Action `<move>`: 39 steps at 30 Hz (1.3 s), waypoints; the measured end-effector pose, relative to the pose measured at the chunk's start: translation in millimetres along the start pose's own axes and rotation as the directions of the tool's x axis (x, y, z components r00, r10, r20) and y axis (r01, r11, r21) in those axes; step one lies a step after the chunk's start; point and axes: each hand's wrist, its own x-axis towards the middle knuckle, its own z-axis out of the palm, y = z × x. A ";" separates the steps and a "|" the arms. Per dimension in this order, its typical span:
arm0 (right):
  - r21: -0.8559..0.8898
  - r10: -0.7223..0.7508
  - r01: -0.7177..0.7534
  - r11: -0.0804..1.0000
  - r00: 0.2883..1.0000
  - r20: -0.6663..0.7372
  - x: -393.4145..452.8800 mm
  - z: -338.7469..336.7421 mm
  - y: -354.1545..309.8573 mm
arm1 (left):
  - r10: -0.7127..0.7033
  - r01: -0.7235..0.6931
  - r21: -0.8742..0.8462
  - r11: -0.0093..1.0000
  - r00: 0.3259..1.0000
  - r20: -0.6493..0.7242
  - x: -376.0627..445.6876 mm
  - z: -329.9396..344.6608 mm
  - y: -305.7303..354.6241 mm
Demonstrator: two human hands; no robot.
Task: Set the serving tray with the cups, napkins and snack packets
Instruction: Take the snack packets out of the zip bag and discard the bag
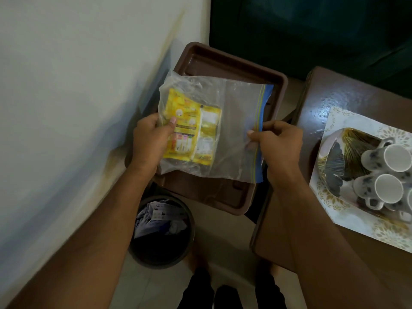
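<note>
A brown serving tray (227, 63) lies empty beside a pale wall (66, 85), with a dark wooden table (347, 101) to its right carrying white cups (389, 188) on a patterned napkin (334, 121), and a round bin (161, 233) on the floor below. Over the tray both hands hold a clear zip bag (231, 134) containing yellow snack packets (189, 128). The left hand (151, 139) is closed on the packet end, and the right hand (278, 143) pinches the blue zip edge between thumb and fingers.

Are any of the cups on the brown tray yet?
No. The cups sit grouped on the patterned mat at right, while the brown tray lies under the held zip bag.
</note>
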 end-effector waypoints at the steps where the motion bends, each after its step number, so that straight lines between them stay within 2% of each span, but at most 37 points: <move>1: 0.038 0.009 -0.010 0.999 0.999 0.033 0.0 0.8 -0.6 | 0.020 -0.018 0.067 0.998 1.000 -0.019 0.7 -0.1 -0.8; 4: 0.093 -0.030 0.016 0.996 0.988 0.150 -3.0 0.5 -5.6 | 0.080 -0.067 0.201 0.977 0.995 -0.055 2.6 0.5 -3.7; 5: 0.151 -0.013 -0.016 0.988 0.982 0.191 -4.5 0.5 -8.6 | 0.085 -0.068 0.227 0.971 0.994 -0.063 2.3 1.0 -3.6; 8: 0.288 0.115 -0.207 0.935 0.944 0.308 -4.5 0.5 -17.1 | 0.069 -0.051 0.249 0.967 0.996 -0.064 0.3 2.7 -1.4; 11: 0.267 0.236 -0.376 0.887 0.867 0.438 -0.4 1.0 -14.6 | 0.031 -0.016 0.240 0.971 0.998 -0.058 -3.2 2.9 2.7; 13: 0.237 0.281 -0.414 0.879 0.851 0.444 -1.3 5.6 -9.7 | 0.012 0.000 0.230 0.973 0.999 -0.052 -4.1 0.4 1.5; 16: 0.186 0.266 -0.360 0.914 0.879 0.395 1.2 11.5 -5.2 | -0.013 0.026 0.241 0.970 0.998 -0.056 -5.4 0.2 3.2; 21: -0.059 0.213 -0.208 0.976 0.879 0.425 2.5 27.0 5.4 | -0.083 0.094 0.180 0.979 0.994 -0.070 -1.8 3.5 4.0; 23: -0.110 0.251 -0.226 0.968 0.865 0.434 2.8 33.7 6.9 | -0.104 0.114 0.150 0.982 0.992 -0.074 -0.6 4.1 3.3; 26: -0.065 0.258 -0.257 0.964 0.853 0.454 2.5 39.0 6.6 | -0.120 0.127 0.104 0.986 0.990 -0.074 -0.5 4.7 2.3; 31: 0.074 0.202 -0.257 0.964 0.880 0.430 -0.6 38.6 4.7 | -0.126 0.132 0.070 0.989 0.989 -0.074 2.1 6.5 1.0; 34: 0.133 0.224 -0.314 0.940 0.863 0.452 -2.3 37.5 4.8 | -0.140 0.143 0.027 0.989 0.987 -0.074 4.1 8.8 0.5; 39: 0.042 0.198 -0.245 0.969 0.863 0.465 -2.5 35.9 3.6 | -0.184 0.181 -0.036 0.983 0.980 -0.080 6.8 9.9 -2.1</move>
